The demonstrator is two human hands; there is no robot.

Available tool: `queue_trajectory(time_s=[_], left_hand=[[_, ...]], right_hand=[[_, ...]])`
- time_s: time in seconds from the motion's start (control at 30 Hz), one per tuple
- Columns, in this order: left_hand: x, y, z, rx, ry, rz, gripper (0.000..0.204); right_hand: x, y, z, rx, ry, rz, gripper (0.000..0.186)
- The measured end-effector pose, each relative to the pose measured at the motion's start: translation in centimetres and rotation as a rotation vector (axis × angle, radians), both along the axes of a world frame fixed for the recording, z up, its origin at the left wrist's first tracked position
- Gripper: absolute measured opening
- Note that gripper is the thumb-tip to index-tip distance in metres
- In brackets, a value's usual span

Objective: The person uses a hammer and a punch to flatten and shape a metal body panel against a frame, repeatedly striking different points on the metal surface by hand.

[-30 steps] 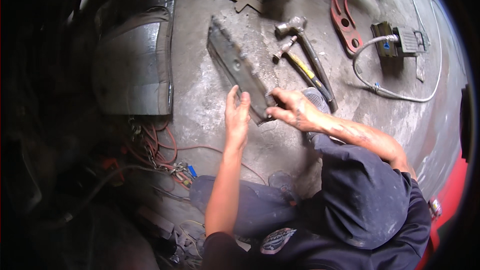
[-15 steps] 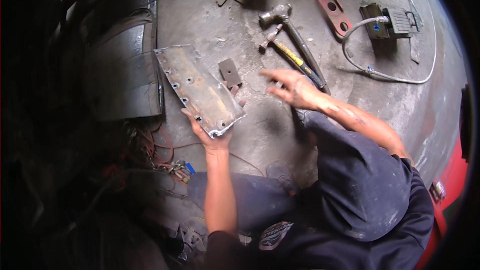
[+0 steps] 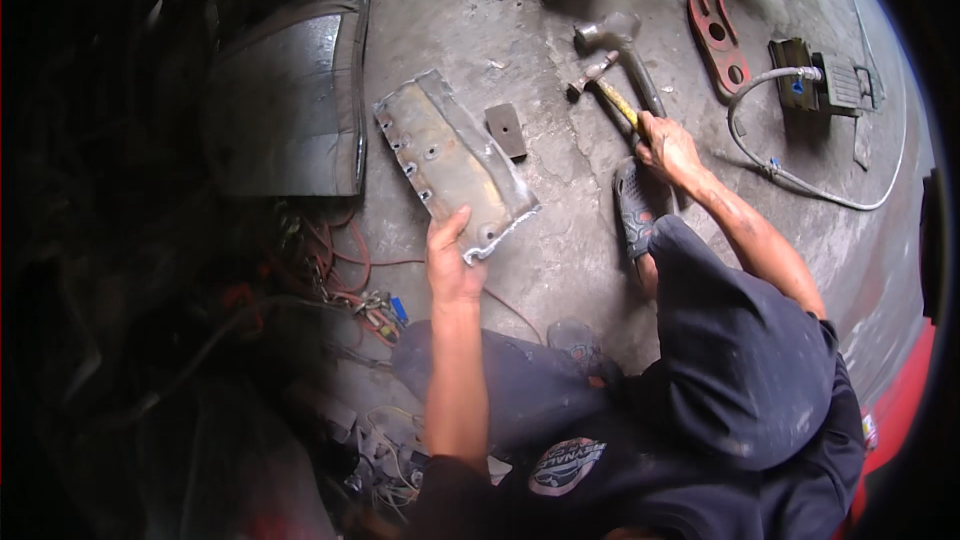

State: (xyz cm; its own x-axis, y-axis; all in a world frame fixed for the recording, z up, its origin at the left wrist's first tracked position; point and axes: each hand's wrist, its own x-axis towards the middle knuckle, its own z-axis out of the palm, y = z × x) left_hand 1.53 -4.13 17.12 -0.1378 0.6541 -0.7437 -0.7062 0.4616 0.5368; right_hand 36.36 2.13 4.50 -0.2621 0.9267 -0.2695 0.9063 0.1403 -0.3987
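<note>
Head view: dull grey metal plate [image 3: 458, 152], brown-stained, with holes along one edge.

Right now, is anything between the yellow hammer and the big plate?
Yes: a small dark plate lies on the floor between the yellow hammer, in the right hand, and the big plate, in the left hand. It looks flat.

Between the panel [image 3: 455, 155] and the yellow-handled hammer [image 3: 617, 100], the open floor [image 3: 565, 185] can be crossed, though partly obstructed by a small drilled plate [image 3: 507, 135].
</note>
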Motion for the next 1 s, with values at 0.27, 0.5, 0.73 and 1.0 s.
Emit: queue_trajectory(time_s=[0.27,0.5,0.73,1.0], left_hand=[[2.4,-2.5,14.9,-0.075,-0.003,-0.102,0.055],[4.5,-7.5,28.2,-0.148,-0.088,-0.137,0.056],[4.1,-13.3,40.4,-0.244,-0.119,-0.276,0.057],[4.2,-12.9,50.8,-0.147,-0.029,-0.603,0.051]], right_hand=[[3.0,3.8,8.7,-0.398,0.106,-0.17,0.026],[6.0,-0.9,21.9,-0.459,0.016,-0.185,0.024],[9.6,-11.8,35.3,-0.741,-0.084,-0.67,0.017],[13.5,-29.3,48.9,-0.91,0.114,-1.079,0.014]])
